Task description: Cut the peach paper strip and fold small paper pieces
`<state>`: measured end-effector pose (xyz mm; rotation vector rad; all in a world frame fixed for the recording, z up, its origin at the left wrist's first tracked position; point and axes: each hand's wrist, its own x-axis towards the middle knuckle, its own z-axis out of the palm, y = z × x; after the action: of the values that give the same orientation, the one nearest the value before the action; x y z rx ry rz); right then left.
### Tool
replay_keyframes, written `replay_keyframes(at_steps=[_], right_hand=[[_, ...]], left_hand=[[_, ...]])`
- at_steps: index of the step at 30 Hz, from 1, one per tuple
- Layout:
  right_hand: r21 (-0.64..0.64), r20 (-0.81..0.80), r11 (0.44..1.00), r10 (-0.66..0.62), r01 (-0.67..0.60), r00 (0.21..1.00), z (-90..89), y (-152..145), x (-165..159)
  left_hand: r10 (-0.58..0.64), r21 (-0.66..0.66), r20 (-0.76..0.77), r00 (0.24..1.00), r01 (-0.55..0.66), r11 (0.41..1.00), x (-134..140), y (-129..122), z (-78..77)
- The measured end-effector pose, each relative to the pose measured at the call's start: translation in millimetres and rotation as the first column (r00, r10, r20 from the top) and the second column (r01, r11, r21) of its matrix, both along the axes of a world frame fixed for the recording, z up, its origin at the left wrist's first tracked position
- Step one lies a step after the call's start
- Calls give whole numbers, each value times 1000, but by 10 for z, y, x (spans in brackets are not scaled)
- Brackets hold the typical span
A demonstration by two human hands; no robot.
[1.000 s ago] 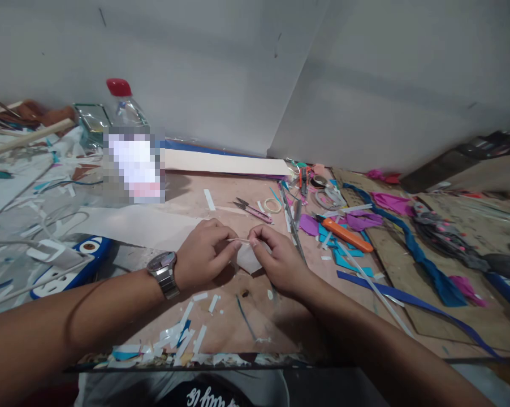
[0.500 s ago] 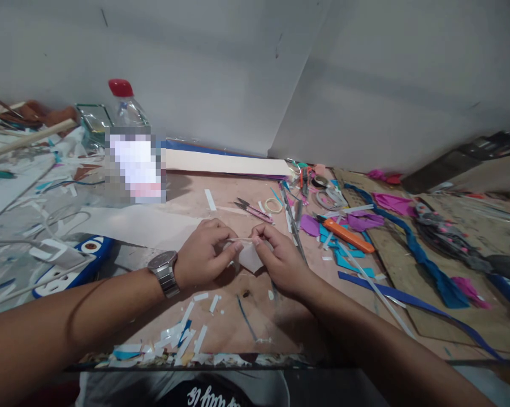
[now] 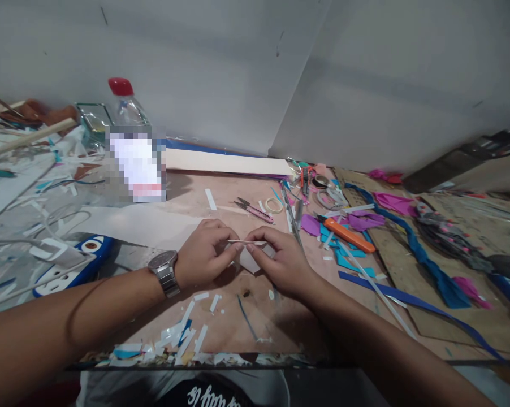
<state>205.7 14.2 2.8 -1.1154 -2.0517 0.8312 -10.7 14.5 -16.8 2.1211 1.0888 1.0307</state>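
Note:
Between both hands, just above the tabletop, is a small piece of white paper (image 3: 249, 260), its thin upper edge running level from one hand to the other. My left hand (image 3: 206, 251), with a metal watch (image 3: 164, 268) on its wrist, pinches the left part of that edge between thumb and fingers. On the other side, the thumb and curled fingers of my right hand (image 3: 282, 260) grip the same edge, the two thumb tips close together. The lower part of the paper hangs beneath the thumbs. Pink-handled thread snips (image 3: 255, 211) lie beyond the hands.
An orange utility knife (image 3: 349, 234) rests on blue scraps at the right, near a blue strip (image 3: 424, 311). A red-capped bottle (image 3: 130, 107) stands at the back left. White paper offcuts (image 3: 187, 333) lie along the front edge. A charger (image 3: 60, 254) with cable sits at left.
My right hand's thumb and fingers have shifted left along the paper's edge, toward the left thumb. My left hand stays nearly still.

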Motion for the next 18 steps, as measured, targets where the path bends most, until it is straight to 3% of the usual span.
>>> replay_keyframes(at_steps=[18], right_hand=[[120,-43,992,52,-47,998,-2,3,7]], left_hand=[[1,-4,7,1000,-1,1000,6,-6,9]])
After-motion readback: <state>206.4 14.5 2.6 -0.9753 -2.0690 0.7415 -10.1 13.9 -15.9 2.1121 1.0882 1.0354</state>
